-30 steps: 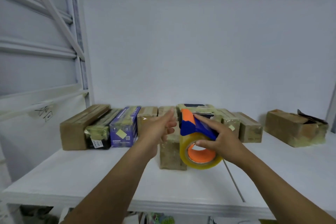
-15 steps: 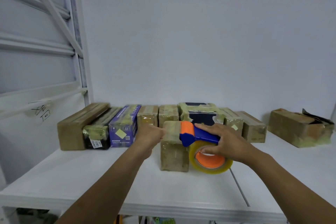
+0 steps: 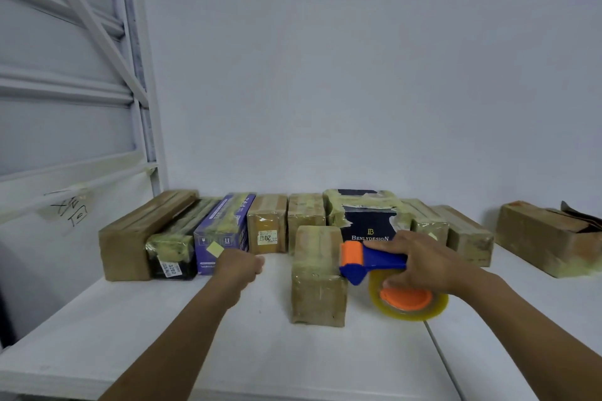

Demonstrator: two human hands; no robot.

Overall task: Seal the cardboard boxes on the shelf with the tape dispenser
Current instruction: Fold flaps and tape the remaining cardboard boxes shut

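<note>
Since half a second ago our left hand [image 3: 242,265] has drawn off the front cardboard box [image 3: 317,277], and the tape dispenser [image 3: 371,262] has slid rightwards. In the head view, our left fingers are clenched on nothing we can see, and the box stands apart on the shelf [image 3: 228,335] to their right. Our right hand [image 3: 423,260] fingers grasp the dispenser, whose orange roller touches the box's edge just left of them. We judge this strip is ending; next we need a clean tear.

In our right grip [image 3: 426,262], smooth blue-orange plastic tape dispenser [image 3: 374,260], glossy clear tape roll [image 3: 408,312], left of that grip we see a cardboard box [image 3: 317,273] under wrinkled shiny tape, matt shelf [image 3: 228,335] below.
</note>
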